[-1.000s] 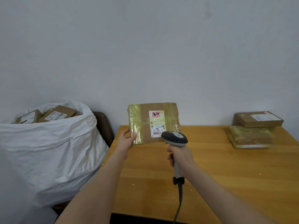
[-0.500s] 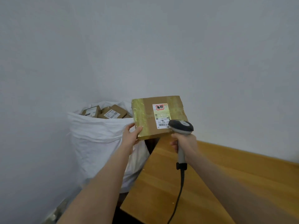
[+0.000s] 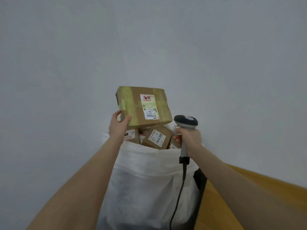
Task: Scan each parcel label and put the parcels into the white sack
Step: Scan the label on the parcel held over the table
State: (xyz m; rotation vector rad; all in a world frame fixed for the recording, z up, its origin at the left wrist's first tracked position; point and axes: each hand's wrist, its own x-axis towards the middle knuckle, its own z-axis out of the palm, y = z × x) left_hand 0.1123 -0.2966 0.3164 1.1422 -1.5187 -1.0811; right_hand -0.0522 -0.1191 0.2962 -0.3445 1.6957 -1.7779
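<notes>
Carried off the table (image 3: 216, 213), the parcel (image 3: 132, 105) now hangs above the white sack (image 3: 149, 180), over other parcels (image 3: 157, 137) inside; left hand (image 3: 118, 127) keeps its grip on the lower corner; right hand (image 3: 191, 138) grasps the scanner (image 3: 186, 122).

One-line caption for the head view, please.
Left hand holds a taped parcel over the white sack; right hand grips the barcode scanner.

With both arms stretched forward, the left hand (image 3: 118, 126) pinched the parcel (image 3: 142, 107) by its near-left corner; the right hand (image 3: 191, 138) gripped the scanner (image 3: 186, 122).
</notes>
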